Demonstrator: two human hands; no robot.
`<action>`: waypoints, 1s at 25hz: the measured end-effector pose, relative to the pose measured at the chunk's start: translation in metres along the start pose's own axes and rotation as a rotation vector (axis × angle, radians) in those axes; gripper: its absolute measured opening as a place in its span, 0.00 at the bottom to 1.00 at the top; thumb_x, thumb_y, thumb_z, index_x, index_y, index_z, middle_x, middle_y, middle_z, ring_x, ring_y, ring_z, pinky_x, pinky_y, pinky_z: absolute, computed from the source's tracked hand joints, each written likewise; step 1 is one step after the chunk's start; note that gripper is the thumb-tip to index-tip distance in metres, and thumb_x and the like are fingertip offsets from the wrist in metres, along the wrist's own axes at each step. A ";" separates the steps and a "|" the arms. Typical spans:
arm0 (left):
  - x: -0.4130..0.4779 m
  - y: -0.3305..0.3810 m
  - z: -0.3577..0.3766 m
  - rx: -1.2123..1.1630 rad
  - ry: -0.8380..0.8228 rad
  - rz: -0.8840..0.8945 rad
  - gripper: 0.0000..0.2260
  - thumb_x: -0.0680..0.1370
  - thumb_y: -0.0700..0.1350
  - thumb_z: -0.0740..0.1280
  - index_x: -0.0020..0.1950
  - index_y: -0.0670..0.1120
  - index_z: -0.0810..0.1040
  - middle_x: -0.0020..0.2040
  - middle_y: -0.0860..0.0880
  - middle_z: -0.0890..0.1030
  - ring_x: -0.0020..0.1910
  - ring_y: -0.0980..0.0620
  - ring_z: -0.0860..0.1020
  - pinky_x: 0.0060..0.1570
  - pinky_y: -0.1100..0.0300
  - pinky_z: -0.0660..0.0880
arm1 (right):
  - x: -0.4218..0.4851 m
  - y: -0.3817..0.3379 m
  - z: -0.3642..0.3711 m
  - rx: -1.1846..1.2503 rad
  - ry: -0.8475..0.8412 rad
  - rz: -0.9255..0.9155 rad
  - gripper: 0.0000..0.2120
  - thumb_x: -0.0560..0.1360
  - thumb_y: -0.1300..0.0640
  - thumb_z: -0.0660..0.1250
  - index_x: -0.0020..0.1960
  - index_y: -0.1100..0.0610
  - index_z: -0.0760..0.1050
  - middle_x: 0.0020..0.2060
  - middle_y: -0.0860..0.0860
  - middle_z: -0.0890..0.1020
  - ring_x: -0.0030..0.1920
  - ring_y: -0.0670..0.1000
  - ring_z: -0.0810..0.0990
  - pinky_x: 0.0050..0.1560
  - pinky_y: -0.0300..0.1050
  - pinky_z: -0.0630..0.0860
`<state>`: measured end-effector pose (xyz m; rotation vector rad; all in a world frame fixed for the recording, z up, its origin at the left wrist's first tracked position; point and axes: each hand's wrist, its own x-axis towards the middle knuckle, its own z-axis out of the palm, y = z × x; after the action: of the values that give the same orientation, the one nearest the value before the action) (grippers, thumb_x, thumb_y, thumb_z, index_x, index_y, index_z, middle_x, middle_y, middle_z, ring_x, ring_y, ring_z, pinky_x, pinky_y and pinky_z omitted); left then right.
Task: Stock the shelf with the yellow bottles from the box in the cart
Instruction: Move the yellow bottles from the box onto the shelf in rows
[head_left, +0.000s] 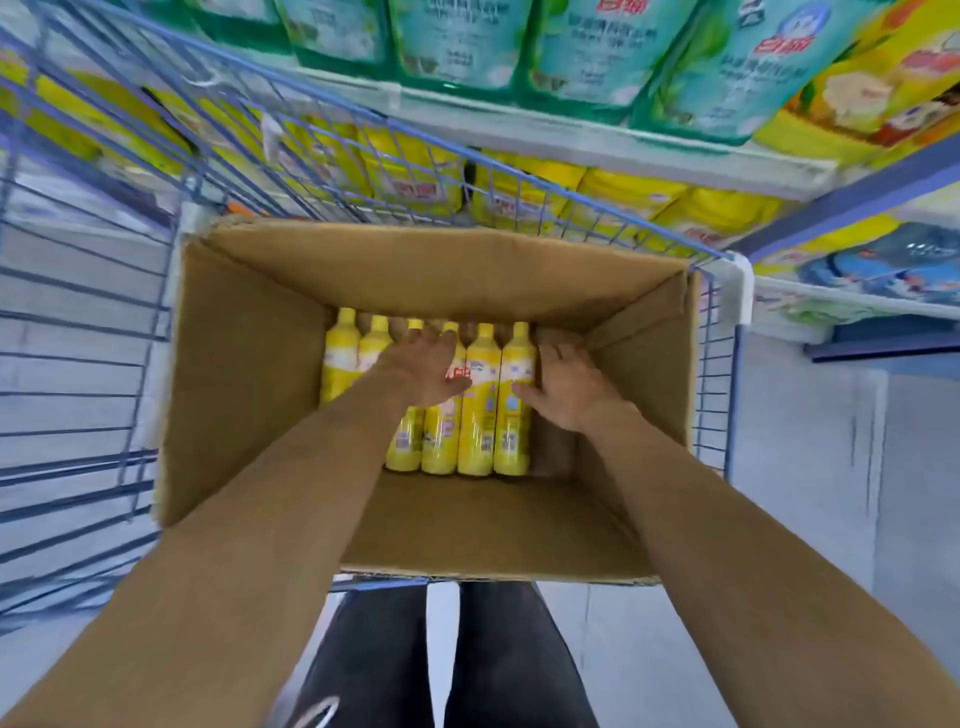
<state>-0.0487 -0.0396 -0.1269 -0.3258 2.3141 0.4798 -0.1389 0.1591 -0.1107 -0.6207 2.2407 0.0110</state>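
Before the shelf (571, 150), the yellow bottles (480, 415) lay flat in the box (249, 374), caps away from me. My left hand (426, 369) lay over the middle ones, my right hand (566, 389) beside the rightmost, fingers wide.

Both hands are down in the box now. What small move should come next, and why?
Probably close each hand round a bottle. The left hand lies open over the middle yellow bottles, the right hand lies open beside the rightmost bottle, thumb at its side. Neither grips yet, so nothing can be lifted.
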 end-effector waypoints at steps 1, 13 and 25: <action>0.019 -0.006 0.007 -0.018 0.015 0.003 0.35 0.79 0.62 0.63 0.77 0.41 0.59 0.77 0.38 0.64 0.75 0.36 0.63 0.70 0.43 0.67 | 0.016 0.003 0.008 0.011 0.004 0.009 0.36 0.80 0.40 0.63 0.78 0.62 0.59 0.75 0.62 0.65 0.75 0.63 0.64 0.74 0.55 0.62; 0.120 -0.025 0.068 -0.366 0.162 -0.079 0.28 0.75 0.49 0.75 0.68 0.38 0.69 0.67 0.36 0.74 0.68 0.36 0.72 0.60 0.50 0.71 | 0.119 0.002 0.059 0.215 0.174 0.120 0.28 0.80 0.47 0.68 0.70 0.65 0.66 0.66 0.63 0.74 0.68 0.64 0.73 0.65 0.54 0.71; 0.098 -0.035 0.069 -0.875 0.010 -0.053 0.31 0.57 0.49 0.80 0.58 0.51 0.77 0.53 0.51 0.82 0.58 0.47 0.82 0.57 0.50 0.80 | 0.099 0.005 0.076 0.682 0.117 0.280 0.24 0.65 0.53 0.81 0.58 0.52 0.76 0.53 0.49 0.84 0.55 0.52 0.83 0.55 0.45 0.78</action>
<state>-0.0615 -0.0506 -0.2507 -0.7916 1.9710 1.4503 -0.1439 0.1363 -0.2338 0.0626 2.2292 -0.6329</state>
